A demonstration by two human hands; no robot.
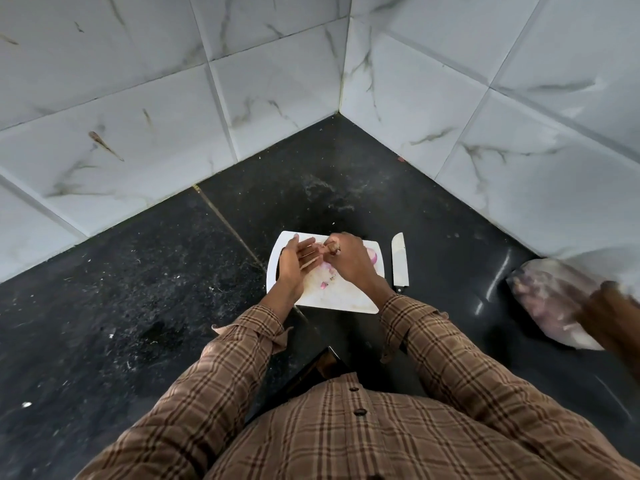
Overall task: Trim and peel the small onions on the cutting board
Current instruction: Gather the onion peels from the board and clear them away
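Observation:
A white cutting board (pixel 341 299) lies on the black counter in front of me. My left hand (pixel 294 265) is over its left side, palm turned up, fingers straight. My right hand (pixel 349 259) hovers over the board's middle and pinches a small brown piece of onion skin (pixel 334 250) at its fingertips. A peeled pinkish onion (pixel 372 255) lies on the board to the right of that hand, partly hidden by it. Small purple scraps (pixel 325 285) lie on the board between my wrists.
A knife (pixel 400 263) lies flat on the counter just right of the board, blade pointing away. At the far right a blurred plastic bag of onions (pixel 550 299) with another person's hand (pixel 613 317) on it. Tiled walls meet in a corner behind.

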